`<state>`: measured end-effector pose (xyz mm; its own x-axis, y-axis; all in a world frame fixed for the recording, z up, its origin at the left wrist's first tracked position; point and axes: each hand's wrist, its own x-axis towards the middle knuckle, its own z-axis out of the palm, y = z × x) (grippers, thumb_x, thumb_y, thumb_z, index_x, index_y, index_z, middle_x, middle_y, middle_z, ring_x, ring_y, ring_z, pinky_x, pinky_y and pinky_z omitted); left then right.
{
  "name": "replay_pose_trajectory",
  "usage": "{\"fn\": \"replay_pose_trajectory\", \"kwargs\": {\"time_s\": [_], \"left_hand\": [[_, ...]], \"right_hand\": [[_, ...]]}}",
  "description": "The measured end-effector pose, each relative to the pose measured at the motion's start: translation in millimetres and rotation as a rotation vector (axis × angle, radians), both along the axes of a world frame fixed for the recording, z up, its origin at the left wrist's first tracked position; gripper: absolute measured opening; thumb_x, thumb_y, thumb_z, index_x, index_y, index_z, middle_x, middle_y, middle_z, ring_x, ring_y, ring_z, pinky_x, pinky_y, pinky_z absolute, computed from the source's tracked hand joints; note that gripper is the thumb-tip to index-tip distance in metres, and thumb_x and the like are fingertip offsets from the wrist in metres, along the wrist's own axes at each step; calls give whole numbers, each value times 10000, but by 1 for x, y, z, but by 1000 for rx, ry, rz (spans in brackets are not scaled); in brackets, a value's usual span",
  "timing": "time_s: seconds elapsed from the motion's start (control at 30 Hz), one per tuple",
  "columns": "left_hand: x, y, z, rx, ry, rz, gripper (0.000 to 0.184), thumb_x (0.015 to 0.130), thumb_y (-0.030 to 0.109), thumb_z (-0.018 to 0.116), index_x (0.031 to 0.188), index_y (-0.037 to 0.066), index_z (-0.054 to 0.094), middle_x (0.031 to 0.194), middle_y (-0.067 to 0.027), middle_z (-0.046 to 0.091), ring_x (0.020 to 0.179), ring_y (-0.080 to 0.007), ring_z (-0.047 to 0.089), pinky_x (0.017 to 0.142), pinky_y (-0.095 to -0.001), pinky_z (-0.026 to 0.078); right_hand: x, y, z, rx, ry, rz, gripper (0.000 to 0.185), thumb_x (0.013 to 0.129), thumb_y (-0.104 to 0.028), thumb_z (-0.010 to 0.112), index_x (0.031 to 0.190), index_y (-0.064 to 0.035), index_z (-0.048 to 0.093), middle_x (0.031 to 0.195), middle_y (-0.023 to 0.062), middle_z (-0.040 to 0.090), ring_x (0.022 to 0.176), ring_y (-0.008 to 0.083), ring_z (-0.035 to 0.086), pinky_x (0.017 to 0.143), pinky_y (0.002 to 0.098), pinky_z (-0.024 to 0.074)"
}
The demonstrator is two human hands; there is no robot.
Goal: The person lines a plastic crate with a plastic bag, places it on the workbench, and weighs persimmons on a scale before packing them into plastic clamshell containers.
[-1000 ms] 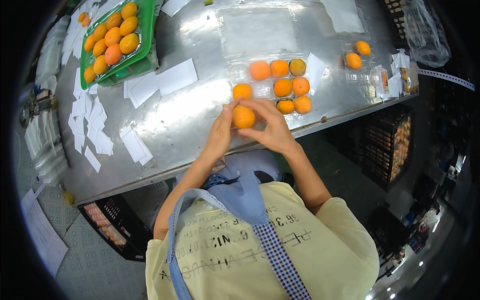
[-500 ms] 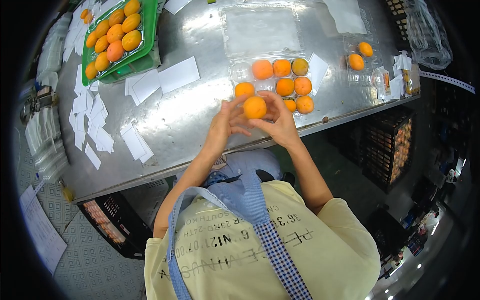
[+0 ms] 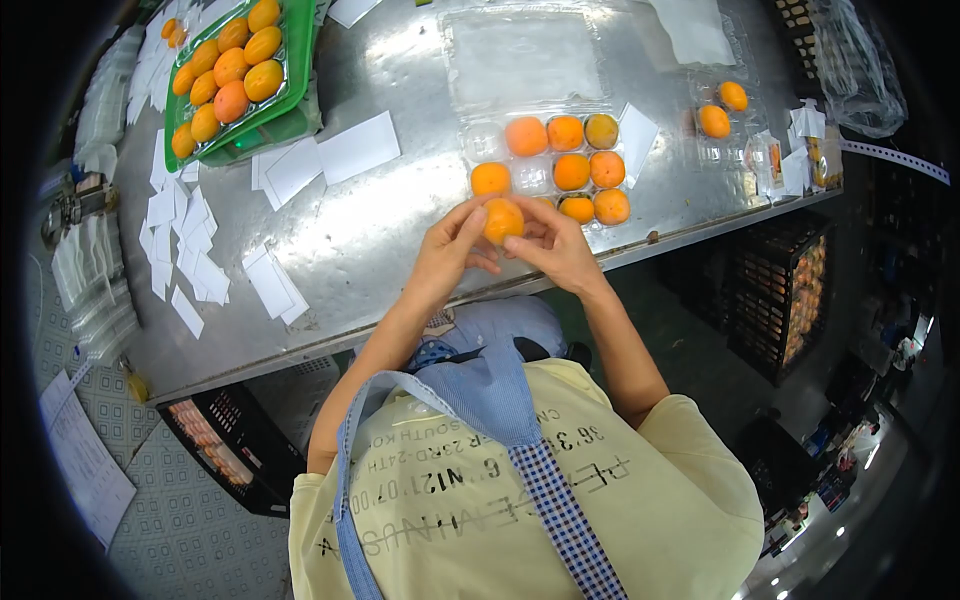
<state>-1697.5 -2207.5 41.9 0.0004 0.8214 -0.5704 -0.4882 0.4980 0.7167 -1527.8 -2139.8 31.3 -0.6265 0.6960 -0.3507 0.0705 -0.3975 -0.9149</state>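
One orange fruit [image 3: 503, 219] is pinched between the thumbs and curled fingers of the left hand [image 3: 445, 248] and the right hand [image 3: 562, 250], by the near edge of the metal table [image 3: 345, 285]. Beside it, a clear tray [image 3: 532, 178] is partly filled with round fruits [image 3: 571, 171]. White papers [image 3: 268, 285] are scattered toward the table's left edge.

White paper slips [image 3: 185, 240] lie scattered and overlapping on the metal table [image 3: 340, 235]. Crumpled clear plastic [image 3: 852, 75] sits at upper right; a black crate [image 3: 768, 290] stands below the table, right side.
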Motion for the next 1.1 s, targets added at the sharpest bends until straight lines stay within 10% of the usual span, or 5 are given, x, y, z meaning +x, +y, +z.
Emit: {"fn": "replay_pose_trajectory", "kwargs": {"time_s": [0.27,0.37,0.57,1.1], "left_hand": [[4,3,6,-77,35,-35,440,970,323,441,1322,61,422,1053,-89,558,736,-154,574,598,-293,532],[-5,-1,-8,-37,98,-48,362,957,275,479,1244,54,486,987,-79,581,719,-137,566,591,-273,518],[-6,-3,-13,-36,116,-46,264,933,197,524,1151,51,550,907,-58,600,695,-112,559,583,-246,497],[-27,-30,-36,-96,96,71,223,926,199,542,1101,69,588,903,-35,609,702,-88,555,615,-229,484]], "right_hand": [[36,47,4,-345,51,-323,463,843,-248,660,1199,8,512,810,51,616,677,132,607,602,252,500],[103,153,52,198,-102,-414,321,879,-352,573,960,-48,636,747,41,587,662,114,569,599,265,471],[189,336,246,533,488,-977,417,921,-269,553,1176,57,504,1155,211,574,971,219,616,810,303,531],[28,100,21,730,-542,54,277,792,-121,691,1047,-32,630,815,45,636,694,122,582,637,249,473]]}}
